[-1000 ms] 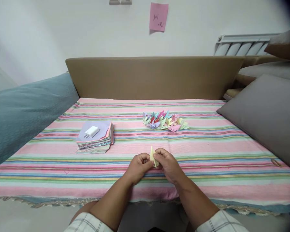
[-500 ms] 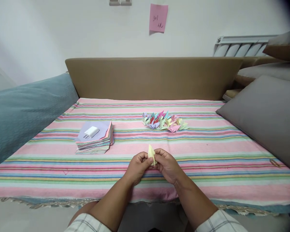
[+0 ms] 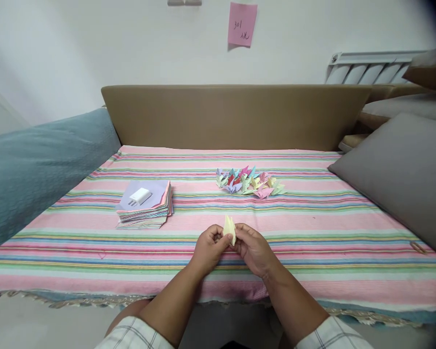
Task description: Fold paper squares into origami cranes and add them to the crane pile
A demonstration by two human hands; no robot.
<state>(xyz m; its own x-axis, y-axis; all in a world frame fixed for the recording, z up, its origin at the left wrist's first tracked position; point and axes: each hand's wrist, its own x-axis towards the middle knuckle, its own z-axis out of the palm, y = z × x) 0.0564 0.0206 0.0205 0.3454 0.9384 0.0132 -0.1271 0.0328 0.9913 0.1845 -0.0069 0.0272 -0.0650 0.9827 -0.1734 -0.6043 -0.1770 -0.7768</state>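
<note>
A pale yellow folded paper (image 3: 228, 229) stands upright between my two hands, narrow and pointed at the top. My left hand (image 3: 212, 246) is closed on its left side, the thumb pressed on the front face near the bottom. On its right edge, my right hand (image 3: 253, 247) pinches it with thumb and fingers; some fingertips are hidden behind the paper. Beyond the hands lies a cluster of small folded paper cranes (image 3: 263, 193) in pink, purple, green, yellow, red and blue.
To the left, a stack of coloured paper sheets (image 3: 162, 210) carries a white plug adapter (image 3: 141, 196). A striped cloth (image 3: 94, 232) covers the seat. Grey cushions (image 3: 403, 169) lean at the right, near a small brown loop (image 3: 417, 247). A blue-covered armrest (image 3: 51, 160) borders the left.
The folded paper has turned slightly in my fingers, so its front now shows a broader face with several points at the top. The whole view has shifted a little.
</note>
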